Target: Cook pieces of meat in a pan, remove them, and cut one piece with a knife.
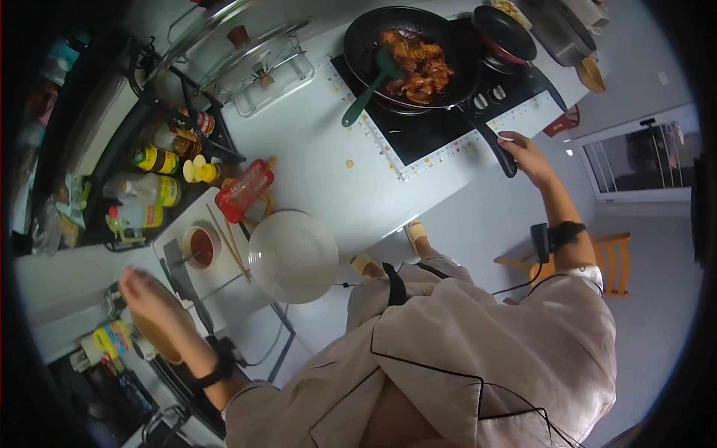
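Observation:
At the handle (494,147) of a black wok-like frying pan (358,53), my right hand (524,157) grips the end from the right. The pan stands on a black cooktop (411,143) and holds browned, sauced pieces of food (423,67). A green spatula (364,103) rests in it, its handle over the rim. My left hand (148,299) is blurred, off to the left, above a round brown item (162,341); its fingers are unclear. Closest to it are a cleaver-like knife (193,299) and a white cup of red sauce (203,246) on a white board (173,238).
A white bowl (294,257) stands near the counter edge, beside chopsticks (229,241) and a red-labelled bottle (245,190). Bottled condiments (157,159) fill a black rack. Behind are glass lids (252,56). A smaller pan (504,33) sits on the other burner. A wooden chair (613,263) is at right.

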`<move>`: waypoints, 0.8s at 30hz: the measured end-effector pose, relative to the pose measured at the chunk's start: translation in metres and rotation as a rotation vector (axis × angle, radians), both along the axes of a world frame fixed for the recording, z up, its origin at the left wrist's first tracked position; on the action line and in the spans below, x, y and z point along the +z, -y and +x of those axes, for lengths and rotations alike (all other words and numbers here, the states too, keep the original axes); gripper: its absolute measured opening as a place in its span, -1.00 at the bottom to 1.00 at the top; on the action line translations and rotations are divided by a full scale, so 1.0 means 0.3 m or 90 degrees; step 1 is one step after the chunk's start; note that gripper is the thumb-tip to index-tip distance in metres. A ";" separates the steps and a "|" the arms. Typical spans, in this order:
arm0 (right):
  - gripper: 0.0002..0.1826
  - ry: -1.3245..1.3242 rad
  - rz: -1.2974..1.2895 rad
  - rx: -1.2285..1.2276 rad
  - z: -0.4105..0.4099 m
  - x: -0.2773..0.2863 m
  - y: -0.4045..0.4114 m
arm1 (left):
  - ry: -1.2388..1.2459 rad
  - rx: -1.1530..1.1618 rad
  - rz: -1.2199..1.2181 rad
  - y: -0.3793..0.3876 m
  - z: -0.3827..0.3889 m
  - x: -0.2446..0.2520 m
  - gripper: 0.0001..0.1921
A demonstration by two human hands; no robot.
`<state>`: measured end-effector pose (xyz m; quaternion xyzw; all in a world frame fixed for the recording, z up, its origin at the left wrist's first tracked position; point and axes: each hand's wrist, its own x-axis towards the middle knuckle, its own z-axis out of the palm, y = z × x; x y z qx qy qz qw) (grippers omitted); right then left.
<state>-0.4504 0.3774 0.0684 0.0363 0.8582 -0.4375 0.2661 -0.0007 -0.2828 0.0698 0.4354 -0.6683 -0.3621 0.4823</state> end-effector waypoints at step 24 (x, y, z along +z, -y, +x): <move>-0.85 0.066 -0.451 0.385 -0.070 0.036 -0.143 | 0.491 -0.451 -0.043 -0.977 -1.290 -0.030 -0.70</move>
